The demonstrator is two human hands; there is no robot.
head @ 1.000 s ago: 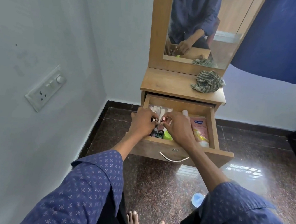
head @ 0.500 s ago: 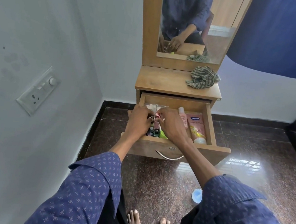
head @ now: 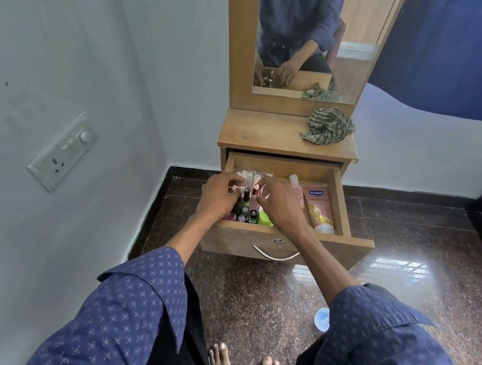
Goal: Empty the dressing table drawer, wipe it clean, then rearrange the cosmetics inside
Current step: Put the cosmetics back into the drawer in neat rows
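Soft daylight lit the room evenly; a window's glare shone on the polished floor (head: 400, 266), and wide-angle distortion bent the edges.

You're in a home bedroom corner: wooden dressing table (head: 288, 136) with mirror (head: 314, 38), polished stone floor (head: 408, 250), wall switchboard (head: 63, 151), blue curtain (head: 465, 52).

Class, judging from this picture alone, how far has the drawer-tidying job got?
Looks done: the drawer holds cosmetics in rows and the cloth lies aside on the tabletop, so wiping seems finished. In hand: left hand and right hand arrange small bottles. Left: settling those; the Vaseline tube already lies placed.
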